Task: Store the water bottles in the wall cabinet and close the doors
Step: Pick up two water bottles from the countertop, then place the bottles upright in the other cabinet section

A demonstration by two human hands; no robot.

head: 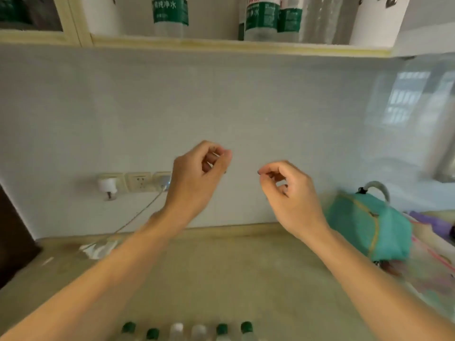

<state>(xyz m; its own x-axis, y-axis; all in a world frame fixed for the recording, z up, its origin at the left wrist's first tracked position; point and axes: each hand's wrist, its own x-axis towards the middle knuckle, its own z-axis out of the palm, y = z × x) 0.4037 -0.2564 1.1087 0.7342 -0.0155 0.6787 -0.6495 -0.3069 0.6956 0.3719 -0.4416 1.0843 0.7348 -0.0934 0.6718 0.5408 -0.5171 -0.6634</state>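
The wall cabinet (221, 44) runs along the top of the view, its cream shelf edge showing. Several water bottles stand inside it: one with a green label (170, 14) near the middle, and a group (266, 18) further right. At the counter's near edge a row of several bottles shows only its tops, some green caps (222, 328) and some white caps (176, 329). My left hand (197, 178) and my right hand (290, 193) hover in front of the tiled wall, between the counter and the cabinet. Both have loosely curled fingers and hold nothing.
Wall sockets (138, 182) with a white plug (108, 187) and a trailing cable sit left of my left hand. A teal bag (366, 227) lies on the counter (221, 271) at the right, beside mixed items. A dark object (12, 237) stands at the left edge.
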